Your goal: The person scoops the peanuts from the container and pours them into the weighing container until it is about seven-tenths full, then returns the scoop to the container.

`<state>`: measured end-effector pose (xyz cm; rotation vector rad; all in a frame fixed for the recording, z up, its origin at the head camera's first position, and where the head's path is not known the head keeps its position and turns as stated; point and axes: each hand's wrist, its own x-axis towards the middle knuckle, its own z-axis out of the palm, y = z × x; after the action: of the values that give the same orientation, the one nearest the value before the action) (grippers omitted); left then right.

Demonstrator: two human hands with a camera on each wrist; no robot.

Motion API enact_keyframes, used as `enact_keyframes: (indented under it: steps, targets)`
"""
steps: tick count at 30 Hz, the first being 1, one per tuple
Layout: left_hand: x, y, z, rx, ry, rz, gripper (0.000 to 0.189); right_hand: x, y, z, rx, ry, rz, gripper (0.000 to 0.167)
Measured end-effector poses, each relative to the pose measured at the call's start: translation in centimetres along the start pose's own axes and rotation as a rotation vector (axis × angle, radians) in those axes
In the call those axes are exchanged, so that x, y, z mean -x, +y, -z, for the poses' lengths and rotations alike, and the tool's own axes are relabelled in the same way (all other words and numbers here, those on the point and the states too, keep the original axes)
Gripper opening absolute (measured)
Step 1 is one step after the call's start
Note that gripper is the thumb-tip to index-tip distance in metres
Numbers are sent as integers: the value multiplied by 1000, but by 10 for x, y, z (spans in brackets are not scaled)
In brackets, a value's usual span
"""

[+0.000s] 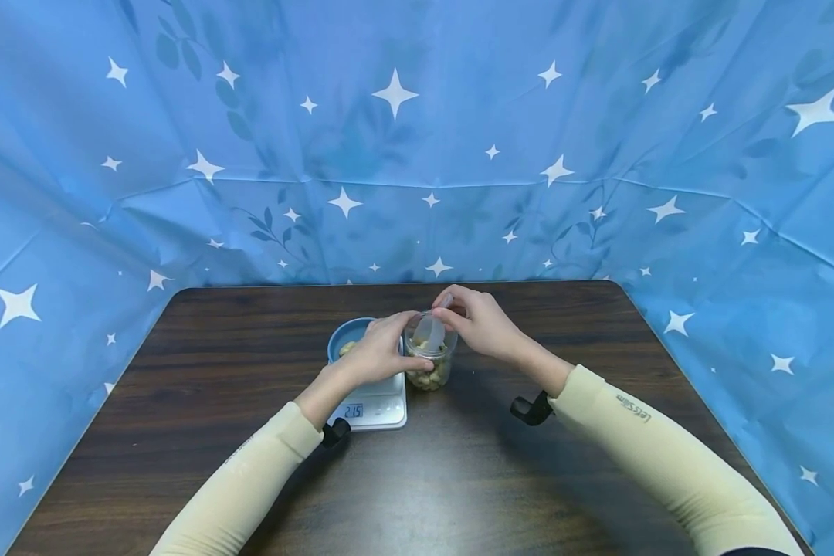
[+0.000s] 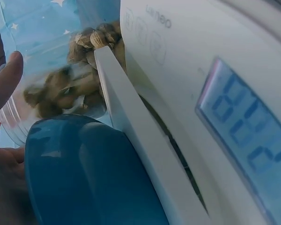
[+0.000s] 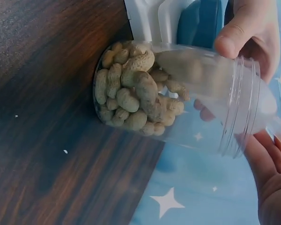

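Observation:
A clear plastic jar (image 1: 439, 377) stands on the table with peanuts (image 3: 136, 93) in its lower part. My left hand (image 1: 378, 354) grips the jar near its top, thumb on the near side and fingers behind. Above the mouth, my right hand (image 1: 485, 320) pinches the handle of a translucent scoop (image 1: 428, 334), whose bowl reaches down inside the jar. Left of the jar, a blue bowl (image 2: 84, 164) with a few peanuts sits on a white kitchen scale (image 1: 384, 413). My left forearm passes over the scale and hides part of it.
The dark wooden table (image 1: 493, 479) extends around the jar and scale. A blue curtain (image 1: 389, 139) with white stars hangs behind it. Small white specks (image 3: 65, 151) lie on the wood near the jar.

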<state>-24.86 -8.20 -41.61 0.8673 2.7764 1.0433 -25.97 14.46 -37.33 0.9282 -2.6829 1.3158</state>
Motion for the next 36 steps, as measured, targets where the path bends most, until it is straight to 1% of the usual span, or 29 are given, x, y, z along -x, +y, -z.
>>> enact_keyframes:
  steps: [4,6,8,15,21,28,31,36]
  targets:
    - [0,0,0,1,2,1,84,1,2,1,-132,61,-60,19]
    - [0,0,0,-5,1,0,85,1,4,1,-192,76,-76,20]
    - [-1,0,0,-8,1,-3,85,2,7,1,-230,85,-84,22]
    - [-1,0,1,-17,5,-2,84,11,16,1,-372,135,-80,21]
    - [0,1,1,-25,-8,9,86,19,24,-1,-499,177,-75,22]
    - [0,2,2,-27,-9,17,88,24,28,-2,-585,231,-60,25]
    - [0,2,2,-29,-6,18,88,26,30,-4,-599,242,-51,25]
    - [0,2,1,-31,-12,29,88,29,32,-4,-603,256,-59,26]
